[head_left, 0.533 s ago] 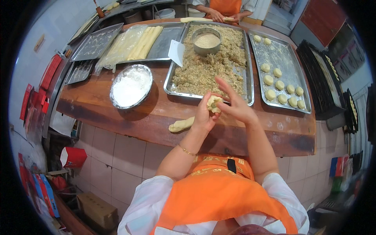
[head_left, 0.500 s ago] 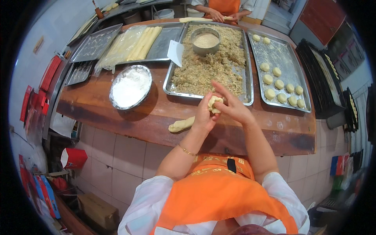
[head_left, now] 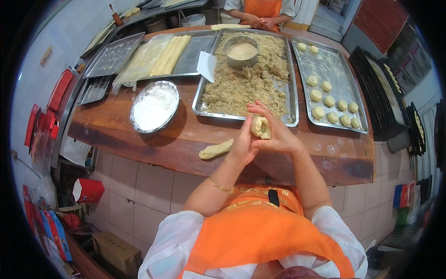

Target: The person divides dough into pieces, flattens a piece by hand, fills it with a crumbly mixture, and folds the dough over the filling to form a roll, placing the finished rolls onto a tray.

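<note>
Between my two palms sits a small filled dough ball (head_left: 261,128), pale yellow, with a dark opening showing at its top. My left hand (head_left: 242,143) cups it from the left, and my right hand (head_left: 278,136) curls round it from the right. Just left of my left wrist, a short dough roll (head_left: 216,149) lies on the wooden table. Beyond my hands is a large metal tray (head_left: 200,109) spread with crumbly brown-green filling (head_left: 232,93). A round metal tin (head_left: 241,63) of pale crumbs stands in that filling, and a white scraper (head_left: 207,66) rests at the tray's left edge.
To the right, a tray (head_left: 332,58) carries several round dough pieces (head_left: 318,112). On the left are a bowl of white flour (head_left: 154,106) and a tray with long dough strips (head_left: 171,56) partly under plastic. Across the table, a person in an orange apron (head_left: 262,7) works.
My hands have turned the dough ball, so its opening now faces up, and my right fingers have closed in around it. The other person's hands have come together, away from the dough strip.
</note>
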